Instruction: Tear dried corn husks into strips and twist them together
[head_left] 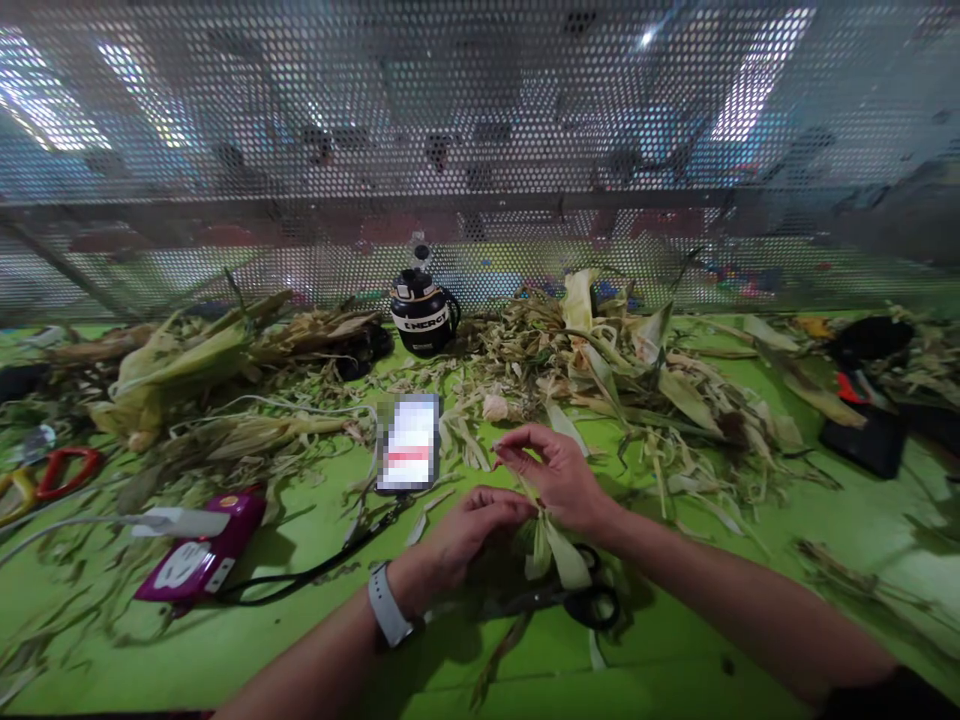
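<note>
Near the front middle of the green table, my left hand (480, 525), with a pale watch band on its wrist, pinches a small bundle of corn husk strips (559, 552) at its narrow top. My right hand (551, 475) is just above and to the right, fingers closed on a thin strip that runs up from the bundle. The wide ends of the husk hang down below both hands. Under them lies a pair of black-handled scissors (592, 603). A lit phone (409, 443) lies flat beyond my left hand.
Husk heaps (637, 370) spread across the back right, and more husks (187, 370) at the left. A black ENERGY bottle (422, 315) stands by the perforated metal screen (480, 120). Left are a purple power bank (202, 550), cables and red-handled scissors (69, 472); a dark phone (865, 438) lies right.
</note>
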